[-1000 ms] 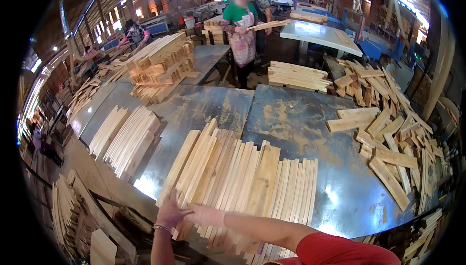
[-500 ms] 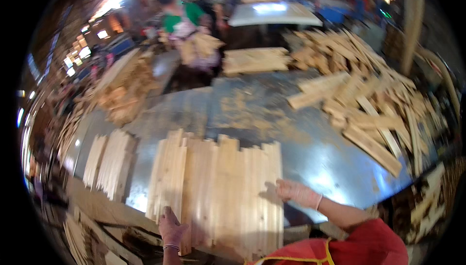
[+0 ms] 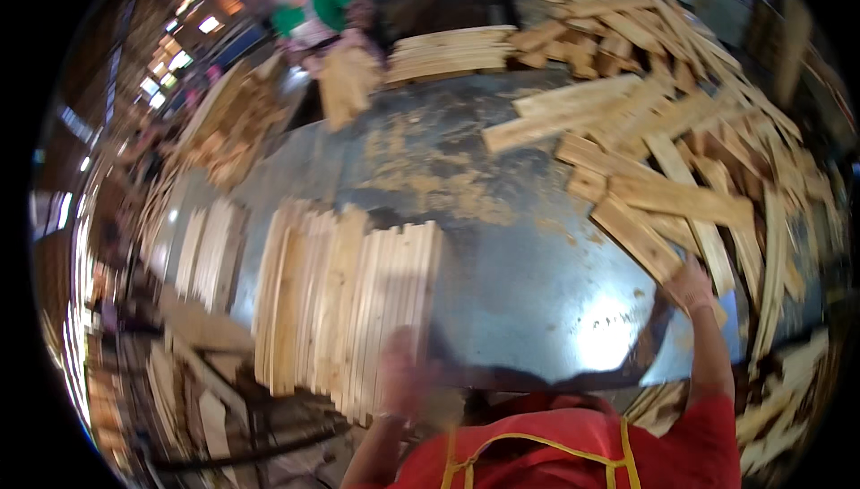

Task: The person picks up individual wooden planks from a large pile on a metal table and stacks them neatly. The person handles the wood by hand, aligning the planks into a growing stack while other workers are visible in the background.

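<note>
My right hand (image 3: 690, 287) is on the near end of a wooden board (image 3: 634, 236) at the front of a loose pile, its fingers closed around the board's edge. My left hand (image 3: 405, 374) is smeared by motion beside the near right side of a row of wooden slats (image 3: 345, 296). The slats stand side by side, their far ends uneven. Whether the left fingers touch them is too blurred to tell.
A jumbled pile of boards (image 3: 681, 122) covers the table's right side. The metal table (image 3: 520, 265) carries sawdust. A smaller slat bundle (image 3: 210, 252) lies left; a neat stack (image 3: 448, 52) lies at the back. Across the table, a person in green (image 3: 331, 4) holds boards.
My right hand has gone from beside the slat row to the board at the pile. My left hand has moved from the row's left part to its right side. The view has shifted.
</note>
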`<action>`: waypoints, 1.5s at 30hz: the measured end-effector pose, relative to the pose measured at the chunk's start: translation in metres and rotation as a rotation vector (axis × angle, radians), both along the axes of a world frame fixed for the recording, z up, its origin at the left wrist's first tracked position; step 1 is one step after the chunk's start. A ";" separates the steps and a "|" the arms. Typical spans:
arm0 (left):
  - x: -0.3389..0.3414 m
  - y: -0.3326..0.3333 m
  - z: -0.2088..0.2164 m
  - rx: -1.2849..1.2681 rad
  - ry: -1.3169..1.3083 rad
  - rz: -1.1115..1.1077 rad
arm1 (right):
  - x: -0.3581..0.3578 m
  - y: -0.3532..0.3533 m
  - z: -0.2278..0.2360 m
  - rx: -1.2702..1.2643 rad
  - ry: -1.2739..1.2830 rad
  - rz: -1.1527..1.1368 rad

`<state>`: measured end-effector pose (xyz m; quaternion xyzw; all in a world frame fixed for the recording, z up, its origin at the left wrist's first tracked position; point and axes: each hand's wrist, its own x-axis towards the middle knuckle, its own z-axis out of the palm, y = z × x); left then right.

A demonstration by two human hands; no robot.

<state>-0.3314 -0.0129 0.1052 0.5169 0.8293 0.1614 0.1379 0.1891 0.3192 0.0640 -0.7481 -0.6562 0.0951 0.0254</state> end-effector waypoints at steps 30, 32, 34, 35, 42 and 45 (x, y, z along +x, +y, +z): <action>0.038 -0.031 -0.014 -0.002 0.364 -0.091 | -0.414 -0.188 -0.024 -0.924 1.125 0.670; -0.001 -0.042 -0.084 -0.054 0.652 -0.194 | -0.386 -0.167 -0.057 -0.783 1.267 0.522; -0.020 -0.071 -0.105 0.095 0.242 -0.053 | -0.331 -0.136 -0.048 -0.514 1.182 0.446; -0.008 -0.050 -0.063 -0.165 0.101 0.043 | -0.288 -0.113 -0.035 -0.374 1.113 0.379; 0.019 0.004 -0.069 -0.143 0.397 -0.181 | 0.043 0.027 0.003 0.412 0.401 -0.460; 0.074 0.066 -0.065 -0.084 0.290 -0.414 | 0.095 0.062 0.018 0.264 0.364 -0.685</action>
